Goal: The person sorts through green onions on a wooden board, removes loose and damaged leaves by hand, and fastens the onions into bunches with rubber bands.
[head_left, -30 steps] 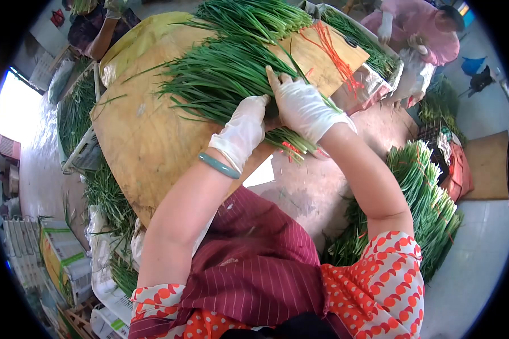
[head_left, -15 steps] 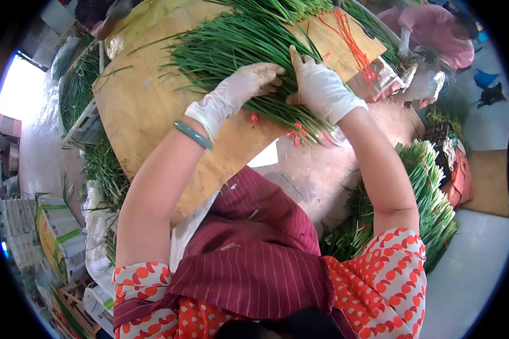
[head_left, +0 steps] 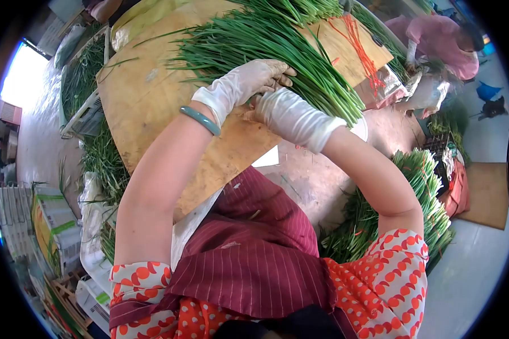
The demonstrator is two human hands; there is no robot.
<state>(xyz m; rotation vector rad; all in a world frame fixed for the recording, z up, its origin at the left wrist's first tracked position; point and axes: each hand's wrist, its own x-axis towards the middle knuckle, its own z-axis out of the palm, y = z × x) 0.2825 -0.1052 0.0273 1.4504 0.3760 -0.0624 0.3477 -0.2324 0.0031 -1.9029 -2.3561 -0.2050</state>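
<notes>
A wide bunch of long green leaves [head_left: 266,48] lies on the wooden board [head_left: 136,107], its pale stem ends pointing to the lower right. My left hand [head_left: 251,85], in a white glove with a green bangle at the wrist, rests against the bunch's near side, fingers curled together. Just below it is my right hand [head_left: 285,116], also gloved, its fingertips drawn together close to my left palm. What lies between the fingers of either hand is too small or hidden to name. Red-orange strips [head_left: 359,48] lie on the board's right part.
Another leaf bunch [head_left: 308,8] lies at the board's far edge. Tied bundles [head_left: 401,209] are piled on the right. Leaf-filled crates [head_left: 87,113] line the left. A person in pink [head_left: 441,42] is at the upper right; part of another person shows at the upper left.
My right hand has left the stem side of the bunch and come left and down beside my left hand. The red ties below the stems are no longer visible.
</notes>
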